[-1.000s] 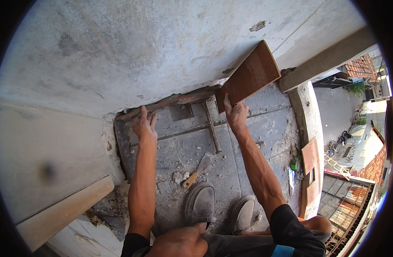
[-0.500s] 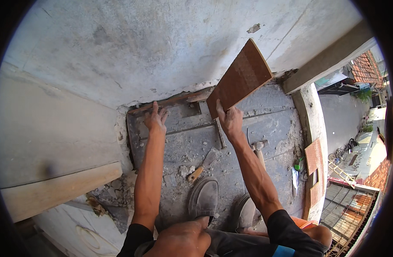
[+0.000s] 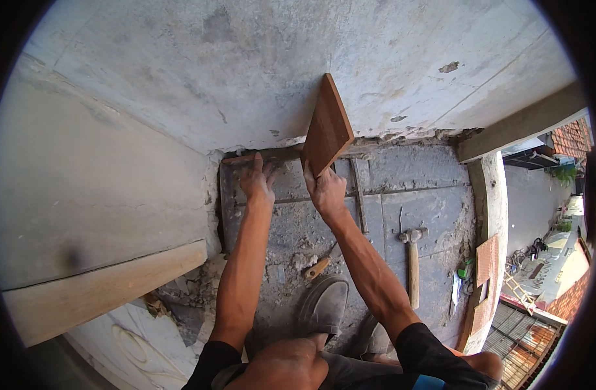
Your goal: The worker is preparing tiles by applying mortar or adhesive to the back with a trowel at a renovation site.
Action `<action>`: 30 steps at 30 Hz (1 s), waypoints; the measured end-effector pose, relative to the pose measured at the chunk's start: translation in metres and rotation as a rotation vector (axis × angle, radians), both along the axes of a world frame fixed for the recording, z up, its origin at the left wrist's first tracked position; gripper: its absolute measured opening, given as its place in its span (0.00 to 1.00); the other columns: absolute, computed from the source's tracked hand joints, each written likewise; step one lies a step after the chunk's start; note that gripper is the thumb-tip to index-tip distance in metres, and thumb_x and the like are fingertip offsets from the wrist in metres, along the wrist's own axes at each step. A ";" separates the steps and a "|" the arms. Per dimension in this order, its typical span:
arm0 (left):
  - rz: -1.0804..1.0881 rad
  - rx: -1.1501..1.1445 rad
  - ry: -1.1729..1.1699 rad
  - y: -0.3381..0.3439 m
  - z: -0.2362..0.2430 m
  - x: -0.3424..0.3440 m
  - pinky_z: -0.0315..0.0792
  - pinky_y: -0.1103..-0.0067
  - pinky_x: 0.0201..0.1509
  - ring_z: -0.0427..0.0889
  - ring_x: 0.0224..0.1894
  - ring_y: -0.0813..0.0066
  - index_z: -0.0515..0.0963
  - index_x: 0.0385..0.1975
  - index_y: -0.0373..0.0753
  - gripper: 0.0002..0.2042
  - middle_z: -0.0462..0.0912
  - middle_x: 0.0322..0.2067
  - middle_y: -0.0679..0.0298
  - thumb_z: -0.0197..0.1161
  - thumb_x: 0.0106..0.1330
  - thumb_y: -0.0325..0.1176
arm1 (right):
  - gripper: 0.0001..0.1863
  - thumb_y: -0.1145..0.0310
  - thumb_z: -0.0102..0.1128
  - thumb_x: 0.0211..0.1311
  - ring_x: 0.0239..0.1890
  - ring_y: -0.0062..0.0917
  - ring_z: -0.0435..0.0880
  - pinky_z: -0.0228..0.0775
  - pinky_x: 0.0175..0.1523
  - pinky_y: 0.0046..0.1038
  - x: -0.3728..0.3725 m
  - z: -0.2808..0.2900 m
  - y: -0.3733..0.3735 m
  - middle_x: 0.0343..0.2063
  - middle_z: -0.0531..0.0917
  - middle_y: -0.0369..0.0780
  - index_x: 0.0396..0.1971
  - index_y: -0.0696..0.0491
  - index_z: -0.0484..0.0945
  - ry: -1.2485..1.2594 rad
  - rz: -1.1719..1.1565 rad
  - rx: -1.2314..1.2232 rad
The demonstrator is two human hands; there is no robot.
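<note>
Head view: the right hand (image 3: 326,192) pinches a brown tile (image 3: 328,127) low down, before the wall (image 3: 181,71), some fingers hidden; the left hand (image 3: 258,183) spreads by a reddish strip (image 3: 238,159), contact unclear to me.

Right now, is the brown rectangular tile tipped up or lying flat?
Tipped up: the right hand grips the brown rectangular tile by one end, its other end slanting upward.

Balcony-like work site: chipped wall (image 3: 402,58), rubble-strewn floor (image 3: 421,170), hammer (image 3: 413,273); tiled roof (image 3: 571,138), street (image 3: 535,195) beyond low ledge (image 3: 491,208).
</note>
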State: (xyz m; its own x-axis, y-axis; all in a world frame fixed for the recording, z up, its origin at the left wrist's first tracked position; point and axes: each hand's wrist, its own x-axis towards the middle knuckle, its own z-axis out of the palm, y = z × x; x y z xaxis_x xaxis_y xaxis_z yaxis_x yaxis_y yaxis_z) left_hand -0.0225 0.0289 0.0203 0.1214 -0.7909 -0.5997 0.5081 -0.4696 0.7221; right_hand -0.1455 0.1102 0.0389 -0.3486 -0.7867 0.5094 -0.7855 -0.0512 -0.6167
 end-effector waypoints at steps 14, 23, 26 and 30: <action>0.007 0.007 0.015 0.001 0.005 -0.003 0.72 0.64 0.50 0.72 0.49 0.56 0.61 0.50 0.36 0.22 0.69 0.48 0.56 0.61 0.58 0.33 | 0.11 0.69 0.60 0.48 0.16 0.36 0.76 0.67 0.18 0.32 -0.001 -0.007 -0.005 0.18 0.77 0.43 0.31 0.54 0.71 0.071 -0.031 -0.033; -0.008 -0.055 0.033 0.007 0.009 0.010 0.70 0.64 0.50 0.71 0.50 0.58 0.63 0.50 0.36 0.21 0.68 0.49 0.57 0.58 0.61 0.37 | 0.13 0.68 0.57 0.52 0.17 0.37 0.77 0.67 0.18 0.33 0.021 0.010 0.001 0.19 0.77 0.43 0.37 0.54 0.70 0.004 -0.003 0.076; -0.062 -0.144 -0.095 0.035 0.041 0.015 0.61 0.66 0.57 0.64 0.57 0.58 0.54 0.56 0.31 0.30 0.62 0.55 0.52 0.56 0.62 0.42 | 0.17 0.66 0.56 0.53 0.17 0.37 0.77 0.68 0.19 0.33 0.041 0.011 0.000 0.19 0.78 0.43 0.42 0.55 0.68 -0.016 0.029 0.086; -0.062 -0.990 -0.484 0.073 0.104 0.017 0.64 0.71 0.54 0.69 0.53 0.65 0.59 0.53 0.26 0.27 0.64 0.54 0.51 0.56 0.62 0.40 | 0.21 0.66 0.54 0.52 0.18 0.38 0.77 0.69 0.20 0.33 0.071 0.021 -0.006 0.23 0.78 0.44 0.46 0.57 0.67 -0.058 0.169 0.091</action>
